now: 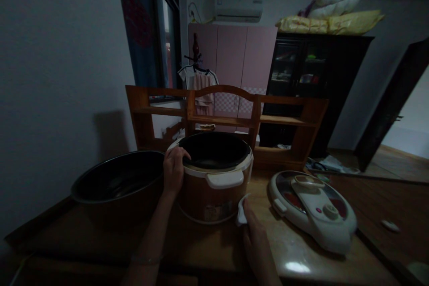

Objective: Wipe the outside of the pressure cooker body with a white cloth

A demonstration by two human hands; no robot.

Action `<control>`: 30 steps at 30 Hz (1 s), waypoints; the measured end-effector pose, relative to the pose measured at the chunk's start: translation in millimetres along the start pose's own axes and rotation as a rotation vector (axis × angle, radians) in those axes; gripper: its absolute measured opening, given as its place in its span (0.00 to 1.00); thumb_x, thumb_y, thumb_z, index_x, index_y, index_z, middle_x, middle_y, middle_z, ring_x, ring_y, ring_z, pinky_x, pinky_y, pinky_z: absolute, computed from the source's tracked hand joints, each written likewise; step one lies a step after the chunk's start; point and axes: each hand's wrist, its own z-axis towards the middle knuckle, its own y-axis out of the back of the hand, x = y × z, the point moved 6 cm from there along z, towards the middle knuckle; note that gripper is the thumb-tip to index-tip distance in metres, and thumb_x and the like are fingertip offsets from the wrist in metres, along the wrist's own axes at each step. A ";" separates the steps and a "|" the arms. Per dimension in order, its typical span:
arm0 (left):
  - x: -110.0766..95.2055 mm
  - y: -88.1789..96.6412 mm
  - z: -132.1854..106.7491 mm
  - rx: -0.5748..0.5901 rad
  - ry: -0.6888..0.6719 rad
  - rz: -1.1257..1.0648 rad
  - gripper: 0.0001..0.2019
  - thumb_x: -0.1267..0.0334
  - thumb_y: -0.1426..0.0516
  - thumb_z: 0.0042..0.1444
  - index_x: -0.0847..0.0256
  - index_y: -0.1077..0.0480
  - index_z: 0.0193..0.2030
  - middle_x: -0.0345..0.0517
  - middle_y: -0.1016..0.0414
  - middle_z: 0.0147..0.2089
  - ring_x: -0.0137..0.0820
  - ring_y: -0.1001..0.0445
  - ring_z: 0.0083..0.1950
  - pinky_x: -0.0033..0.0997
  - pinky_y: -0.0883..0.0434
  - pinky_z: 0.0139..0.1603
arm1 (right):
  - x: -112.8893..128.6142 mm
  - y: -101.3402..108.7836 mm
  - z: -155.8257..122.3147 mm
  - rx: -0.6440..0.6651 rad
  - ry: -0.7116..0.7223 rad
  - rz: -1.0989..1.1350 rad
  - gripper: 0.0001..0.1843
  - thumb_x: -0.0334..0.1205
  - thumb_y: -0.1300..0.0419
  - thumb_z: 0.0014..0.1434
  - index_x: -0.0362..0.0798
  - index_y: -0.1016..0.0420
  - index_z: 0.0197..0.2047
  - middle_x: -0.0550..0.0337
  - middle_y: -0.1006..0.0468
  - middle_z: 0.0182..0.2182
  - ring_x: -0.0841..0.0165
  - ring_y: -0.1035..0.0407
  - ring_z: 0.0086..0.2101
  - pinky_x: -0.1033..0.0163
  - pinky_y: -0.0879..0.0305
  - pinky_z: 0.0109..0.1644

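"On the table (217, 250), where is the cooker (197, 194) standing?"

"Between bowl (124, 178) and lid (315, 210). The left hand (173, 170) is curling loosely, holding the cooker's rim; the right hand (254, 232) is pinching a cloth (241, 213) — wiping, I'm guessing (steady pressure is being called for next)."

"Counting?"

"One of each — plus two hands."

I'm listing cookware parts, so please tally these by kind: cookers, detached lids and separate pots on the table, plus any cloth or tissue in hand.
Lidless cooker: 1
Detached cooker lid: 1
Wide dark pot: 1
White cloth or tissue, in the right hand: 1
Total: 4
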 end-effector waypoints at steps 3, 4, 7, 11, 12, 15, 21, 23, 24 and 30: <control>0.1 0.1 0.0 0.004 0.018 0.002 0.24 0.54 0.59 0.68 0.54 0.32 0.24 0.44 0.26 0.33 0.37 0.30 0.47 0.37 0.38 0.59 | 0.9 0.0 0.0 0.014 0.000 -0.040 0.42 0.23 0.55 0.56 0.47 0.54 0.74 0.55 0.42 0.69 0.66 0.46 0.67 0.53 0.44 0.68; 0.5 0.3 -0.2 0.000 0.026 0.000 0.24 0.54 0.58 0.68 0.54 0.32 0.24 0.44 0.26 0.34 0.37 0.30 0.47 0.37 0.38 0.59 | 1.3 -0.3 -0.3 0.023 0.000 -0.067 0.42 0.23 0.56 0.56 0.46 0.55 0.74 0.54 0.42 0.68 0.65 0.45 0.66 0.53 0.42 0.67; 2.1 -0.2 -0.8 -0.002 0.038 -0.010 0.24 0.55 0.58 0.68 0.54 0.31 0.24 0.44 0.26 0.34 0.37 0.30 0.48 0.36 0.38 0.59 | 3.2 -1.9 -1.6 0.048 0.007 -0.173 0.41 0.23 0.56 0.55 0.42 0.54 0.73 0.48 0.39 0.67 0.61 0.38 0.63 0.52 0.35 0.64; 4.9 -0.8 -1.0 -0.012 0.041 -0.023 0.24 0.55 0.58 0.68 0.55 0.31 0.24 0.45 0.26 0.34 0.37 0.30 0.49 0.38 0.38 0.59 | 7.3 -2.6 -2.2 0.082 -0.008 -0.291 0.37 0.24 0.56 0.58 0.38 0.48 0.72 0.43 0.26 0.57 0.57 0.27 0.54 0.53 0.26 0.54; 5.3 -0.7 -0.9 -0.018 0.039 -0.019 0.24 0.55 0.58 0.68 0.55 0.32 0.24 0.45 0.26 0.34 0.37 0.30 0.49 0.38 0.38 0.59 | 9.0 -2.3 -1.9 0.089 -0.009 -0.312 0.37 0.25 0.56 0.58 0.39 0.45 0.71 0.44 0.24 0.55 0.57 0.25 0.51 0.54 0.25 0.52; 4.9 -0.6 -0.6 -0.021 0.028 -0.004 0.25 0.54 0.59 0.68 0.55 0.32 0.24 0.45 0.25 0.35 0.37 0.30 0.48 0.38 0.38 0.59 | 14.9 -0.1 -1.0 0.088 0.013 -0.359 0.32 0.26 0.56 0.60 0.38 0.38 0.68 0.44 0.21 0.52 0.56 0.22 0.47 0.53 0.24 0.48; 2.7 -0.8 -1.1 -0.017 0.018 -0.009 0.25 0.54 0.59 0.68 0.55 0.32 0.24 0.44 0.26 0.34 0.36 0.30 0.47 0.36 0.37 0.58 | 23.7 4.3 -3.9 0.066 0.116 -0.322 0.25 0.29 0.55 0.63 0.42 0.29 0.60 0.48 0.18 0.44 0.58 0.21 0.40 0.56 0.25 0.42; 2.9 -0.5 -1.1 -0.026 0.024 -0.014 0.25 0.54 0.59 0.68 0.55 0.32 0.24 0.44 0.26 0.33 0.36 0.30 0.47 0.36 0.37 0.58 | 29.6 6.5 -5.7 0.060 0.169 -0.303 0.24 0.29 0.54 0.62 0.44 0.28 0.58 0.49 0.17 0.41 0.59 0.21 0.37 0.58 0.26 0.40; 3.0 -0.4 -1.1 -0.030 0.027 -0.015 0.25 0.54 0.59 0.68 0.55 0.32 0.24 0.44 0.26 0.33 0.37 0.30 0.47 0.36 0.37 0.58 | 33.5 7.1 -6.6 0.072 0.197 -0.287 0.24 0.29 0.53 0.62 0.44 0.28 0.58 0.50 0.17 0.40 0.60 0.21 0.36 0.58 0.26 0.39; 2.3 -0.7 -0.9 -0.014 0.032 -0.008 0.25 0.54 0.59 0.69 0.55 0.32 0.24 0.44 0.26 0.33 0.36 0.30 0.47 0.37 0.38 0.59 | 56.3 11.2 -14.1 0.117 0.386 -0.207 0.31 0.25 0.51 0.58 0.52 0.33 0.63 0.55 0.18 0.46 0.62 0.23 0.43 0.60 0.27 0.44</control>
